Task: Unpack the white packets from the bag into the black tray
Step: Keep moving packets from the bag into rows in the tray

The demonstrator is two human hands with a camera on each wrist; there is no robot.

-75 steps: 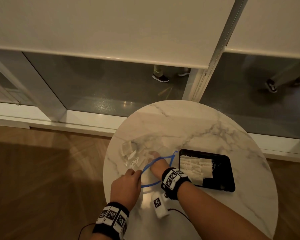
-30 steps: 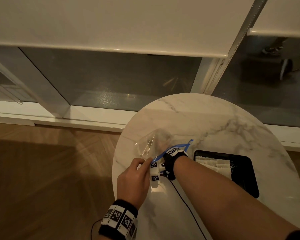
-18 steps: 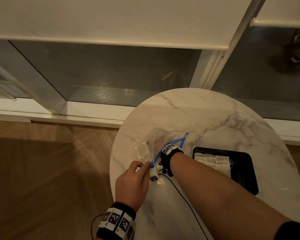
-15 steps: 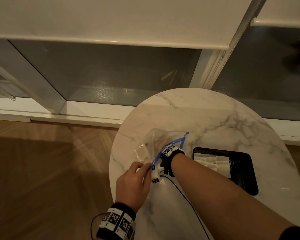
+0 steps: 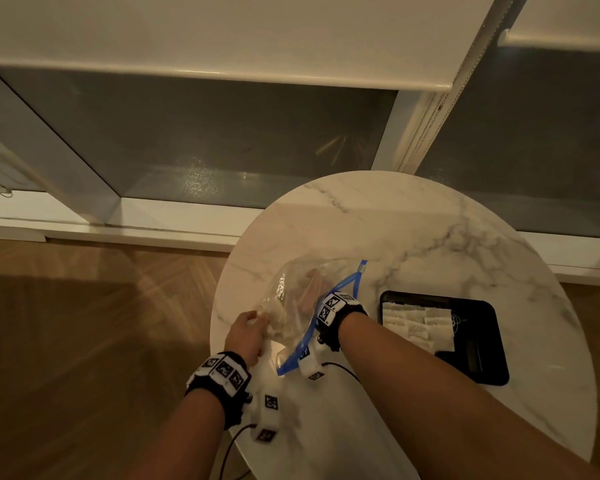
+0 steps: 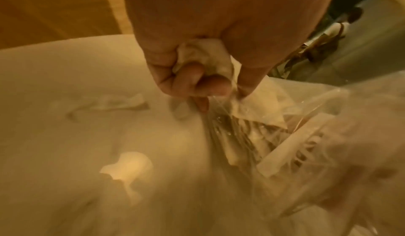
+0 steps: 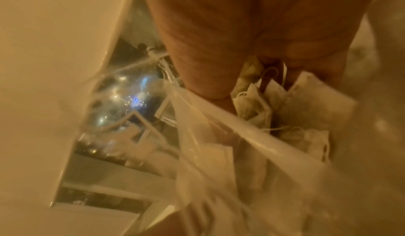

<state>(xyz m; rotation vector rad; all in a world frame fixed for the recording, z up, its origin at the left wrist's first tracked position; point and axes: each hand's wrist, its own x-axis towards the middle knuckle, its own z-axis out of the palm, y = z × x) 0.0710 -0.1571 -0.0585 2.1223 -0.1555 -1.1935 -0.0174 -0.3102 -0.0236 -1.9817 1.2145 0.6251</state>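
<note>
left hand [image 6: 197,63] pinches bunched clear bag [image 6: 317,135] | white packets [image 6: 256,108] inside | above marble table [image 6: 65,135]

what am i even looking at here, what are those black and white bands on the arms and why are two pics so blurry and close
No machine here: a person works with bare hands, wearing cameras. The checkered bands strap a small camera to each wrist. The wide picture comes from a head camera looking down at a round marble table. The two close ones look along each hand from the wrist, hence the blur.

On the table sits a black tray already holding white packets. The left hand grips a clear bag from outside, bunching the plastic. The right hand is inside the bag, fingers curled on more packets.
</note>
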